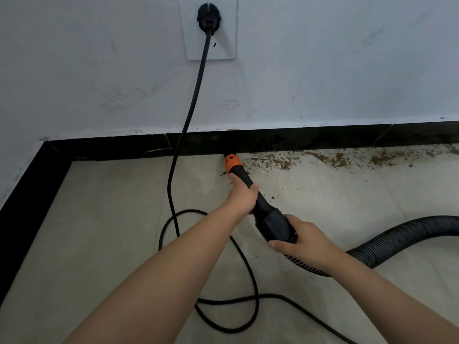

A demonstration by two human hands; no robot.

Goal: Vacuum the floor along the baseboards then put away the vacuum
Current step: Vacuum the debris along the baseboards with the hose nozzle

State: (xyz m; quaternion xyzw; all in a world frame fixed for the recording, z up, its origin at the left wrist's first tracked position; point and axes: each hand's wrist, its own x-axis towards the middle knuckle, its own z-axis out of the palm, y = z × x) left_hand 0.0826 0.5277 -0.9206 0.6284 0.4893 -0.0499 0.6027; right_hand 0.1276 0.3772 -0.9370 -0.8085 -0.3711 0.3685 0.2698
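Observation:
A black vacuum nozzle point(267, 214) with an orange collar point(232, 163) points at the foot of the black baseboard point(310, 139), its tip touching the floor there. My left hand point(242, 196) grips the narrow front part of the nozzle. My right hand point(301, 240) holds the thick rear end where the ribbed black hose point(397, 239) joins. Brown dirt point(323, 158) lies scattered along the baseboard to the right of the nozzle tip. The vacuum body is out of view.
A black power cord point(191, 115) hangs from a plug point(208, 17) in a white wall socket and loops on the tiled floor point(99, 232) under my arms. The baseboard turns a corner at the left. The hose runs off to the right.

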